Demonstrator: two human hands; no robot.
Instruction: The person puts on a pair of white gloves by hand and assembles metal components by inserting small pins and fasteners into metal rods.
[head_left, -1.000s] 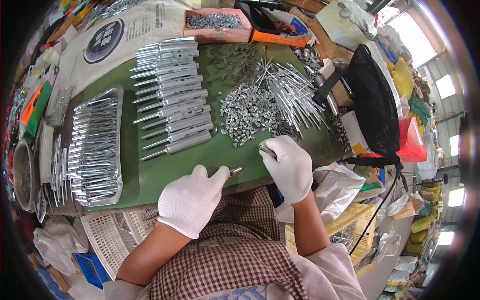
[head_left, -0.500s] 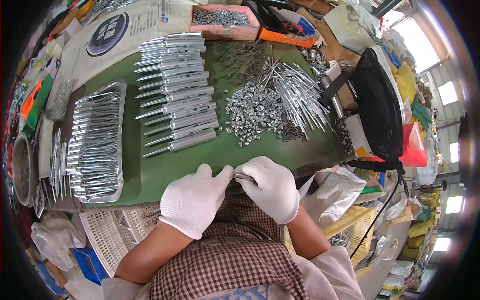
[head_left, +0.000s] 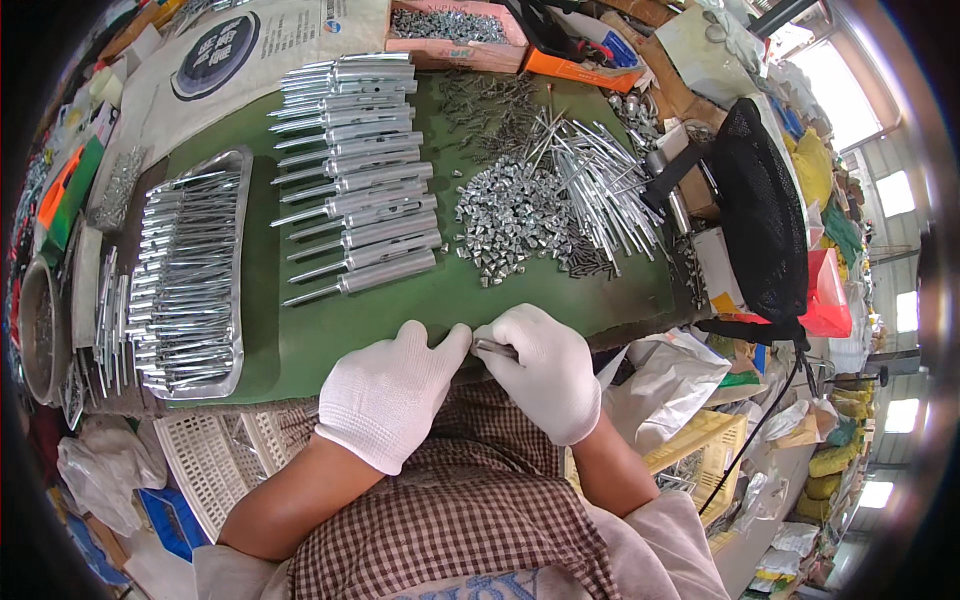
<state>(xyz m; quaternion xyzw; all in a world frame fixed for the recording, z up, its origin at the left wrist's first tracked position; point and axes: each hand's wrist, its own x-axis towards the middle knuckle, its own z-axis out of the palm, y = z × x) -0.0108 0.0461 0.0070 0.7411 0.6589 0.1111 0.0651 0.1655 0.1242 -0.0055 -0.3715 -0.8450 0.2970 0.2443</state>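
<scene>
Both my hands wear white knit gloves and meet at the near edge of the green work mat. My right hand (head_left: 545, 375) is closed around a short silver metal rod (head_left: 494, 348), its end poking out between thumb and fingers. Against that end, my left hand (head_left: 395, 390) is closed in a pinch; what lies inside its fingertips is hidden. Beyond them lies a row of silver metal tubes with thin rods sticking out (head_left: 385, 270). To its right are a pile of small metal caps (head_left: 510, 220), a heap of long thin rods (head_left: 610, 185) and dark screws (head_left: 485, 110).
A metal tray (head_left: 240, 300) filled with rods stands at the left. At the back are a pink box (head_left: 460, 58) of small fittings and an orange box (head_left: 580, 70). A black mesh item (head_left: 755, 210) stands at the right. Plastic crates (head_left: 205, 460) sit below the table edge.
The hands stay together at the mat's near edge. More of the metal rod shows in the right hand now. The view has shifted slightly, and the laid-out parts look unchanged.
</scene>
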